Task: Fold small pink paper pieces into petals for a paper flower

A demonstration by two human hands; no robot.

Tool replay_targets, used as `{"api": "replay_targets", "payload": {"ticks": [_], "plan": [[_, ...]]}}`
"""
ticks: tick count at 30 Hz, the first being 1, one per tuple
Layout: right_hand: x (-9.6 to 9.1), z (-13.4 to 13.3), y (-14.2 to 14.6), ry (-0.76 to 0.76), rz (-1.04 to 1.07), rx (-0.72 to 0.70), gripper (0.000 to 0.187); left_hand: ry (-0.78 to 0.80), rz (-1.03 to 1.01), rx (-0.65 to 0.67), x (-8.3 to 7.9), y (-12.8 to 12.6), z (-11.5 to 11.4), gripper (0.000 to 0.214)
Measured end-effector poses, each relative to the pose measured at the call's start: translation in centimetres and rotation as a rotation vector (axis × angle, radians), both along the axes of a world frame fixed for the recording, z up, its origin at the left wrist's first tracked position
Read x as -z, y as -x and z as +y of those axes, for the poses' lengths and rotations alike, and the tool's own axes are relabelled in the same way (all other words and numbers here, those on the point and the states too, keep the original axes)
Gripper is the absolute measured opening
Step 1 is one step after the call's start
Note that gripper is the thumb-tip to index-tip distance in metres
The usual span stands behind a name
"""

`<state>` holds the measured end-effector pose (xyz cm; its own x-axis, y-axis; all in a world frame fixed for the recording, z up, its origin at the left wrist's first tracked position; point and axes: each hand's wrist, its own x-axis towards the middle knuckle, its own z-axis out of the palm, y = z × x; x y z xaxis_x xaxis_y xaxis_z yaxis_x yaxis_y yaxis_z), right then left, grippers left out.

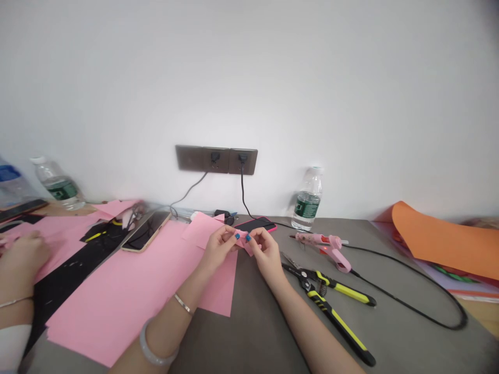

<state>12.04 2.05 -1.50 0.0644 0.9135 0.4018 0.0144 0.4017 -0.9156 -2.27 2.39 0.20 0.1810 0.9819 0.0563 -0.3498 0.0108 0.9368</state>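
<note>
Bare forearms reach in from the bottom edge, the left one wearing a pale bangle. Beneath them spreads the grey tabletop, which runs back to a white wall. A large pink paper sheet covers much of its left half, beside a black sheet. At the far right lies a curled orange paper sheet. Right of the right forearm rest black shears with yellow-striped handles, and just beyond them lies a corded pink glue gun. A clear plastic water bottle with a green label stands upright near the wall. A phone in a pink case lies flat just behind the hands. Another person's hand rests at the left edge. The left hand and right hand meet over the pink sheet's right edge. Their fingertips together pinch a small pink paper piece, which is held up off the tabletop.
</note>
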Motion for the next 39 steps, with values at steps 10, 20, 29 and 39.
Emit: {"api": "replay_targets", "payload": {"ticks": [10,20,29,39], "plan": [[0.47,0.51,-0.11,0.134,0.171,-0.106,0.029,0.022,0.016,-0.013,0.02,0.06,0.07,0.032],[0.22,0.42,0.03,0.136,0.239,-0.116,0.027,0.018,0.020,0.004,0.25,-0.11,0.13,0.032],[0.21,0.44,-0.09,0.131,0.221,-0.148,0.026,-0.021,0.040,0.036,0.44,-0.02,0.20,0.032],[0.13,0.51,-0.15,0.149,0.195,-0.127,0.030,-0.204,0.196,-0.056,0.82,0.03,0.26,0.025]]}}
